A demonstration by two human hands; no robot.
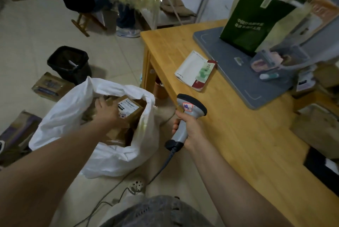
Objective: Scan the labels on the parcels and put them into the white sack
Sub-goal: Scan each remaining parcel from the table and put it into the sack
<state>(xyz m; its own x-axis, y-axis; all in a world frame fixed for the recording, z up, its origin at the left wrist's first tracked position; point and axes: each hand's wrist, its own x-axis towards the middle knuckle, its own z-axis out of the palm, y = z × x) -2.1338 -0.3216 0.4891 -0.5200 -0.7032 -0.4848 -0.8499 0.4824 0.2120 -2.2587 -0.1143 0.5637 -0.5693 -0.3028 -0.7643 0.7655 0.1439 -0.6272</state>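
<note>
Parcel in the white sack
My left hand lies on the labelled parcel inside it, grasp unclear; my right hand grips the scanner beside the table.

- One white sack.
- One labelled parcel shows plainly inside it; the brown boxes beneath are too hidden to count.
- One scanner.
- Two hands: left hand, right hand.
- Two floor boxes: near box, far-left box.
- One white mailer on the tabletop.
- One black bin.
- One green bag.
</note>
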